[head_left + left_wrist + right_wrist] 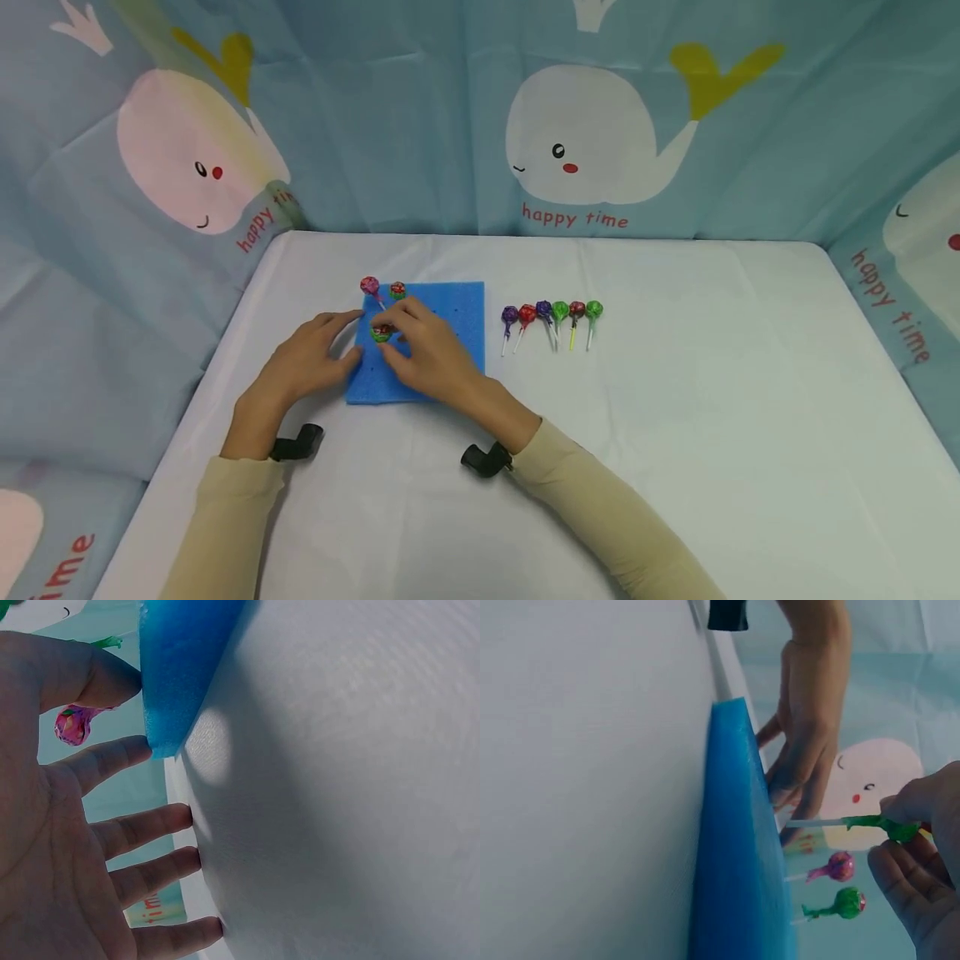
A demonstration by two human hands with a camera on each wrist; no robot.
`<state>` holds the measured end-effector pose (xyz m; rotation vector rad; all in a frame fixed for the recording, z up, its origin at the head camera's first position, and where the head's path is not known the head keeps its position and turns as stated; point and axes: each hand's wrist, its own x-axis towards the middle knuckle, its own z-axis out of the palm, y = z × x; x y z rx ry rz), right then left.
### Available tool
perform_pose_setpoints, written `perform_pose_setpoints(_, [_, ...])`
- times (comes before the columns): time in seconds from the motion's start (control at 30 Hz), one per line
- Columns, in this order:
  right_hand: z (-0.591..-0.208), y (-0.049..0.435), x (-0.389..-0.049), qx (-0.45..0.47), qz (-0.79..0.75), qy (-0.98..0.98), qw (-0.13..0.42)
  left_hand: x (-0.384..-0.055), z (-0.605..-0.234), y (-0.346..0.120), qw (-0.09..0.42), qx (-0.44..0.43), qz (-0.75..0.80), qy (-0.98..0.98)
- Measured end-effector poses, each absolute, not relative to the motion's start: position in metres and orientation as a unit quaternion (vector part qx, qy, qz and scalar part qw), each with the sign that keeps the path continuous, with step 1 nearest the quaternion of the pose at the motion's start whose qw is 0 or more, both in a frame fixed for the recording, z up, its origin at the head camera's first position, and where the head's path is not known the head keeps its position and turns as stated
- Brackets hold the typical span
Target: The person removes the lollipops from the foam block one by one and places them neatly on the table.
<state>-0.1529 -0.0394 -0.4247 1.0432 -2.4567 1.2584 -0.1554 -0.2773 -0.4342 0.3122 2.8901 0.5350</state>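
A blue foam block [465, 333] lies flat on the table, dotted with small dark marks. Its left side is touched by the thumb and index fingertip of my left hand [303, 358], whose other fingers rest on the white cloth in the left wrist view. Above the block, my right hand [435, 354] pinches a green-wrapped lollipop [901, 831] by its head. Its white stick [817, 823] points down to the foam; whether the tip is in it I cannot tell. A pink lollipop [841, 866] and another green lollipop [850, 902] stand upright in the block's far left part.
Right of the block, several lollipops [560, 311] lie in a row, purple, red and green, with sticks toward me. White cloth covers the table [675, 417]. A blue curtain [420, 125] with whale prints hangs behind and at the sides.
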Motion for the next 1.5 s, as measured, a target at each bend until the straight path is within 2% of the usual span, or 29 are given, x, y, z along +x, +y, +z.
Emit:
perform_pose_setpoints(0.23, [-0.417, -0.011, -0.151, 0.362, 0.446, -0.817, 0.055, -0.159, -0.434, -0.272, 0.094, 0.100, 0.169, 0.976])
perform_pose_setpoints(0.4, [-0.416, 0.023, -0.155, 0.356, 0.460, -0.812, 0.056, -0.168, -0.437, -0.260, 0.097, 0.106, 0.174, 0.974])
perform_pose_setpoints(0.8, [-0.418, 0.075, -0.161, 0.339, 0.462, -0.813, 0.100, -0.160, -0.436, -0.270, 0.099, 0.092, 0.169, 0.976])
perform_pose_setpoints(1.2, [-0.416, 0.152, -0.174, 0.234, 0.464, -0.841, 0.148, -0.158, -0.436, -0.272, 0.096, 0.094, 0.167, 0.977])
perform_pose_setpoints(1.5, [-0.424, 0.187, -0.172, 0.200, 0.460, -0.850, 0.164, -0.157, -0.438, -0.271, 0.093, 0.088, 0.163, 0.978])
